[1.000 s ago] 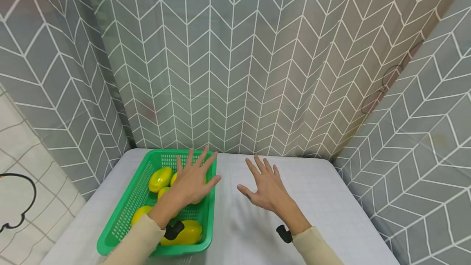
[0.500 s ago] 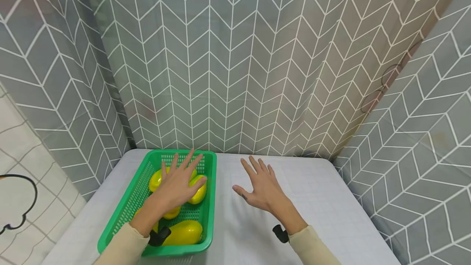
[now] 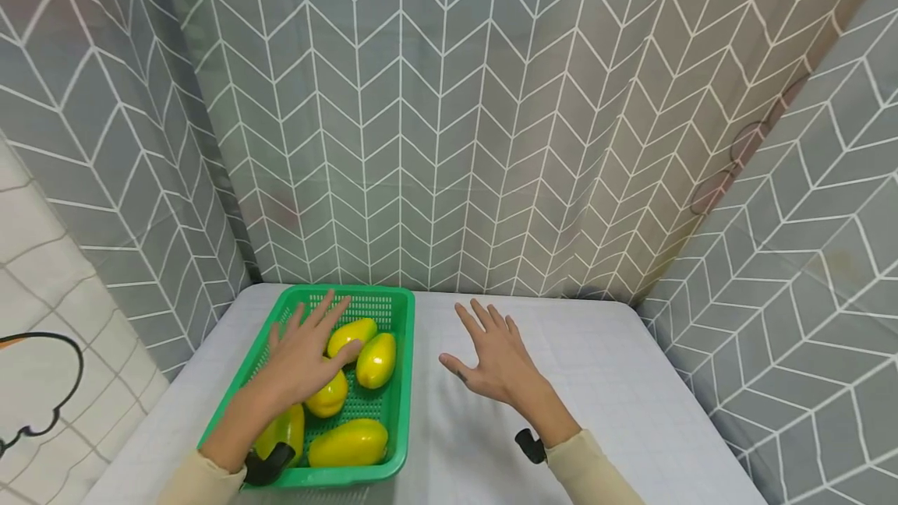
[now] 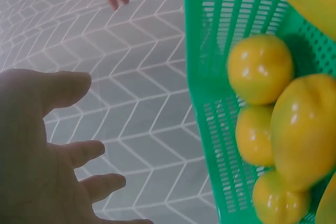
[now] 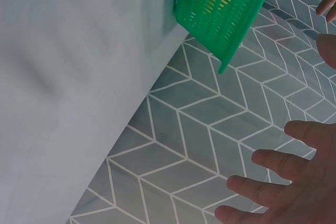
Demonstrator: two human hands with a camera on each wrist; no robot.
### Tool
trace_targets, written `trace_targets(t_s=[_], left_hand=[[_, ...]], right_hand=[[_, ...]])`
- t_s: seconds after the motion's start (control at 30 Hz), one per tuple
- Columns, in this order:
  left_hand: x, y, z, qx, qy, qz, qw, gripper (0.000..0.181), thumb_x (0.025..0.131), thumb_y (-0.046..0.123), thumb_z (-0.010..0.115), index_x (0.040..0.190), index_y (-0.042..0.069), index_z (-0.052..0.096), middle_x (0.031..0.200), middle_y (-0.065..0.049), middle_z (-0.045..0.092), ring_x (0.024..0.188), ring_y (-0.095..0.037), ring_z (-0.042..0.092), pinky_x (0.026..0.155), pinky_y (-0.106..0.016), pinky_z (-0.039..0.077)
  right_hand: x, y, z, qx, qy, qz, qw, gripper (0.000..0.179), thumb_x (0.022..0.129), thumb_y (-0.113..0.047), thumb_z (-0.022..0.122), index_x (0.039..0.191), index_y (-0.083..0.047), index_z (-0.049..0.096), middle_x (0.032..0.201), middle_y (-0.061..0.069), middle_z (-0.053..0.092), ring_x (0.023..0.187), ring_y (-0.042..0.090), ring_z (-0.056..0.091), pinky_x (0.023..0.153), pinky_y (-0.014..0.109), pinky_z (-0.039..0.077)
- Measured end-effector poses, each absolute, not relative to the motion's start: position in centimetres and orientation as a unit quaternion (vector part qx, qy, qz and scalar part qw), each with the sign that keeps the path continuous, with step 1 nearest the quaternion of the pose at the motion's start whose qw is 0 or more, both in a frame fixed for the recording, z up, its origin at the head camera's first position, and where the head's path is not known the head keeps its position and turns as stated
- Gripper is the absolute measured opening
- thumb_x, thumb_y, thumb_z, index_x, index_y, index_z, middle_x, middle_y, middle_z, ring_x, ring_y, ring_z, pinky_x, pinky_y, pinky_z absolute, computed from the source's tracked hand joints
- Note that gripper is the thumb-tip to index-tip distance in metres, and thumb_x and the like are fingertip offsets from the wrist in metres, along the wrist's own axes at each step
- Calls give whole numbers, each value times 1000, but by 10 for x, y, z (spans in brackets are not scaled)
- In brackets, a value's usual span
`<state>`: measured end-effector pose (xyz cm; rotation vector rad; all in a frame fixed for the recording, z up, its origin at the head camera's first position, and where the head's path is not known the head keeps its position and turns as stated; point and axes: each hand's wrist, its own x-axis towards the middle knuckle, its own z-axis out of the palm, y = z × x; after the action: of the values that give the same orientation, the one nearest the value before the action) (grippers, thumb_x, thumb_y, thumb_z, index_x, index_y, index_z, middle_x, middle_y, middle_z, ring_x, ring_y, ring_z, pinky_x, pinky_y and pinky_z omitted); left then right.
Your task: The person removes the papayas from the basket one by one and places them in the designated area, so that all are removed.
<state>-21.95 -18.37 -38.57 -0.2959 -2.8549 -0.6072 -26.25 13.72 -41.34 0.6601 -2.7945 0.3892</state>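
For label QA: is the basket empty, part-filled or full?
Part-filled: the basket holds several yellow fruits, with bare green floor showing between them.

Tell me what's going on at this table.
A person's left hand hovers, fingers spread, over a rectangular green plastic basket with perforated sides. Several glossy yellow, rounded fruits lie inside it. The right hand, its fingers also spread, hovers over the white cloth-covered table beside the basket. Neither hand holds anything, and every fruit in view lies in the basket.
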Motion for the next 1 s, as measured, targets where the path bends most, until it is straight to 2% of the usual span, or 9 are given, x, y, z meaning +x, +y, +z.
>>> trace_targets(t_s=[0.2,0.37,0.5,0.63,0.77,0.9,1.0], left_hand=[[-222,-209,-376,-95,-968,-204,107,81,105,60,55,166,11,34,173,-27,26,148,-72,24,103,-97,16],[-222,-231,-373,-79,-971,-205,97,81,106,59,53,166,10,33,173,-28,25,147,-72,24,103,-96,16],[-221,-247,-377,-75,-972,-196,104,79,106,57,54,166,9,33,170,-30,29,144,-73,29,101,-96,21],[-220,-261,-382,-93,-966,-213,110,76,107,49,57,163,3,36,166,-36,32,142,-70,35,103,-91,29],[-219,-278,-385,-96,-958,-256,88,77,108,44,57,162,-5,33,164,-40,32,144,-66,35,107,-86,32],[-220,-300,-385,-74,-955,-282,50,78,110,46,51,164,-5,26,164,-42,30,143,-69,32,103,-87,34],[-220,-315,-385,-57,-958,-278,34,78,112,48,47,166,-3,23,162,-45,28,139,-71,35,97,-85,40]], right_hand=[[-262,134,-413,229,-957,139,115,85,99,-66,59,167,-21,35,172,15,37,156,48,37,124,72,30],[-262,133,-414,224,-959,136,112,85,98,-66,60,167,-21,35,172,15,37,156,48,38,124,72,30],[-262,132,-415,224,-959,137,111,85,98,-66,59,167,-21,36,172,15,37,156,48,38,124,72,31],[-262,131,-416,227,-958,139,107,86,98,-67,58,167,-21,35,172,15,36,156,48,37,123,72,31],[-262,130,-416,227,-958,139,104,85,98,-66,58,167,-21,35,172,15,36,156,48,37,124,72,30],[-262,129,-417,225,-959,140,102,85,98,-66,58,167,-21,35,172,15,36,156,48,37,124,72,30],[-262,128,-417,224,-959,140,100,85,98,-67,57,167,-22,35,172,15,36,156,48,38,124,72,30]])
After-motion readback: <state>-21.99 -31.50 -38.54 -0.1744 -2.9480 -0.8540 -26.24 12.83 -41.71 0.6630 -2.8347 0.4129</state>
